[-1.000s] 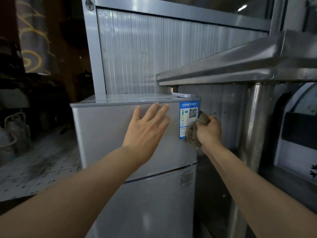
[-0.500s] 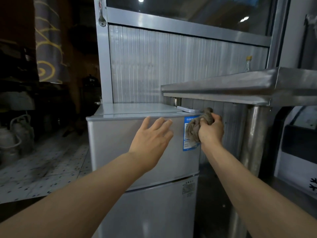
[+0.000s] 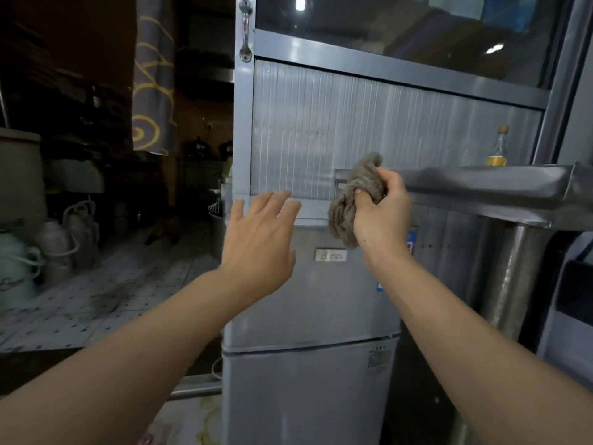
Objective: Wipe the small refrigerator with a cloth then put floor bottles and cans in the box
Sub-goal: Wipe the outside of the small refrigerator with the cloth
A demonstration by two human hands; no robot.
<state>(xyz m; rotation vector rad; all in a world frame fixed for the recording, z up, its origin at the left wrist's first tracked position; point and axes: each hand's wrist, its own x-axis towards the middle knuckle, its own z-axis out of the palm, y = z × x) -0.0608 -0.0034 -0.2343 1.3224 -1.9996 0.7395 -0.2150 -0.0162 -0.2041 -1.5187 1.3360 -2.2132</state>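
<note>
I see a ribbed metal wall (image 3: pixel 369 139) with a dark window (image 3: pixel 401 30) above it. Left of that wall lies a dotted tile floor (image 3: pixel 96 300). A steel shelf (image 3: pixel 481 184) sticks out on its right.

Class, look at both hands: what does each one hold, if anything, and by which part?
The right hand grips a bunched cloth around its middle, both ends hanging free. The left hand is open and holds nothing.
</note>
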